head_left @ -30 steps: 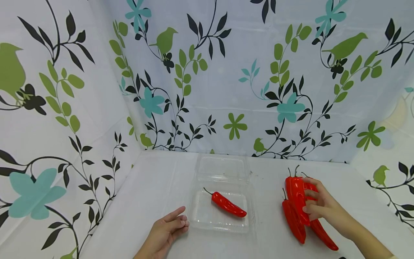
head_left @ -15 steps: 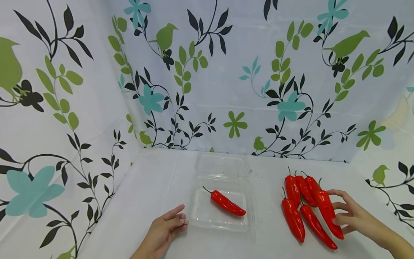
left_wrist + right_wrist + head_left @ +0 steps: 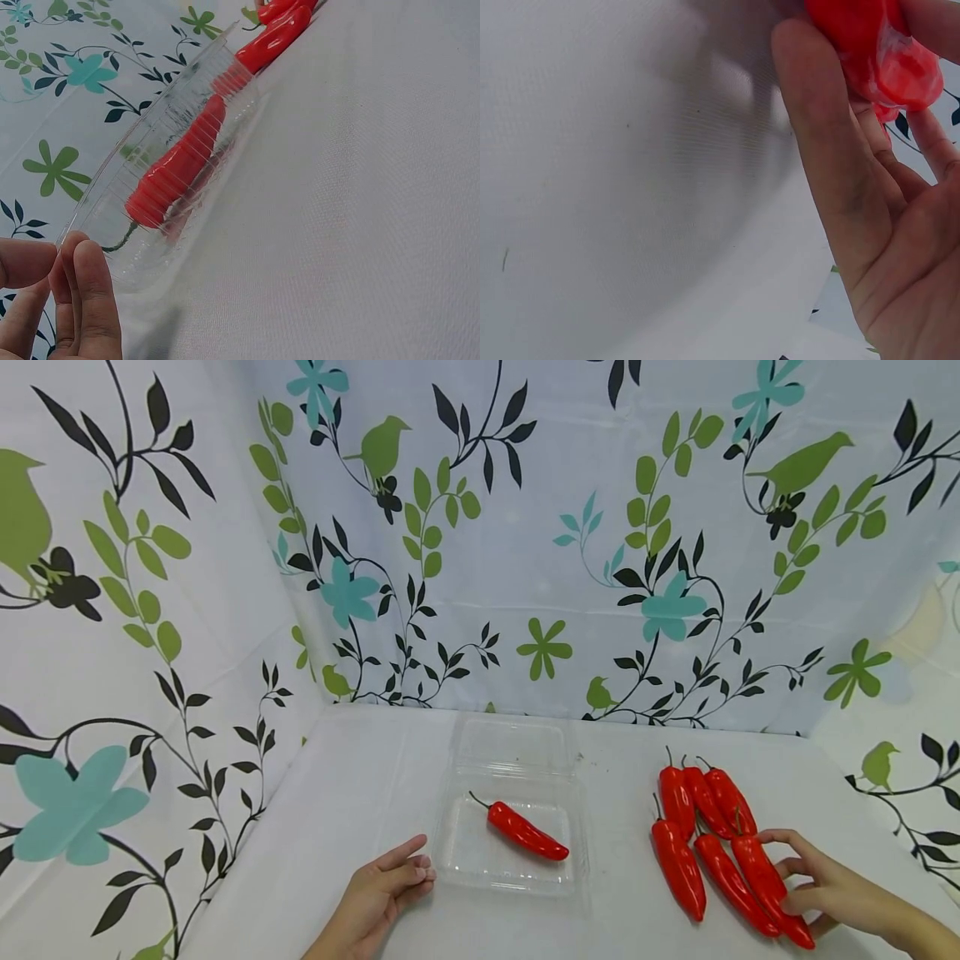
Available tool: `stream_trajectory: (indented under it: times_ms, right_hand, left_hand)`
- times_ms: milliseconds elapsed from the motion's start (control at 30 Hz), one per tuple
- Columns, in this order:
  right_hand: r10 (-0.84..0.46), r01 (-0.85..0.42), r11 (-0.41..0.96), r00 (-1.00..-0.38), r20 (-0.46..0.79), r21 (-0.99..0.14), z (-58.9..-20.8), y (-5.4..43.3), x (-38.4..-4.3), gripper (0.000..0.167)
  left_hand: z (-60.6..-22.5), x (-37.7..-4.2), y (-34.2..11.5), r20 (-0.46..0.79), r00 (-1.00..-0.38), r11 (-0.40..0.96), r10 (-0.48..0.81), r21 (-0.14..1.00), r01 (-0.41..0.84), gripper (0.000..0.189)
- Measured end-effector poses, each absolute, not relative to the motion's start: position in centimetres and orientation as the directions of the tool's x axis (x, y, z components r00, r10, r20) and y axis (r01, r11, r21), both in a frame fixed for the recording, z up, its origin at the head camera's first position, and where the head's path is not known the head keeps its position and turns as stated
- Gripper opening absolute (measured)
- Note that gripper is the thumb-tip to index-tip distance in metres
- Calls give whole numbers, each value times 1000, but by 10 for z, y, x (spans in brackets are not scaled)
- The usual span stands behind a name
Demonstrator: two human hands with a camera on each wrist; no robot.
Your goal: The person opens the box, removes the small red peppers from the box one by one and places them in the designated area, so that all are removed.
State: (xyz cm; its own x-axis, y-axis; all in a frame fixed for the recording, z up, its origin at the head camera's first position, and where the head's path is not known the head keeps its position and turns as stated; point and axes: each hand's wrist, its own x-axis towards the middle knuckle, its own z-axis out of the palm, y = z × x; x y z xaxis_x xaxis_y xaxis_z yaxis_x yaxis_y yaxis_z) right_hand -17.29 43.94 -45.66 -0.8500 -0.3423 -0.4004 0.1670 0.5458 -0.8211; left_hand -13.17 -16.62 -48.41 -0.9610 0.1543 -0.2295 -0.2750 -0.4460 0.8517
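Note:
A clear plastic clamshell container (image 3: 517, 887) lies with its lid folded back on the table. One red chili pepper (image 3: 527, 833) rests inside it, also visible through the ribbed wall in the left wrist view. My left hand (image 3: 375, 897) pinches the container's near-left rim between thumb and fingers. Off to the right, my right hand (image 3: 828, 893) holds another red pepper (image 3: 763, 872) by its sides, down at the table. In the right wrist view the thumb (image 3: 817, 112) lies along one side of this glossy pepper (image 3: 862, 45); its stem end is hidden there.
Several more red peppers lie close together left of the right hand, among them a front-left pepper (image 3: 678, 870) and a back pepper (image 3: 677, 802). A white cloth covers the table (image 3: 360, 777). Behind it hangs a patterned curtain (image 3: 480, 568) with leaves and birds.
My right hand has carried its pepper from above the pile to the right, then lowered it toward the near side, beside the others. The left hand and container stay nearly still.

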Motion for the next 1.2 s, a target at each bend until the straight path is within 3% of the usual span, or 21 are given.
stream_trajectory:
  times_ms: [433, 900, 1200]
  right_hand:
    - [-327, 181, 568, -846, -421, -803, -466, 434, -172, 83]
    - [-241, 191, 633, -872, -426, -750, -464, 425, -175, 70]
    - [-75, 164, 805, -925, -373, -570, -453, 425, -181, 74]
  left_hand:
    - [-486, -131, -167, -235, -959, -432, 158, 857, -281, 63]
    - [-486, -131, -167, -229, -961, -420, 157, 865, -275, 65]
    - [-487, -131, -167, -228, -961, -436, 157, 857, -275, 64]
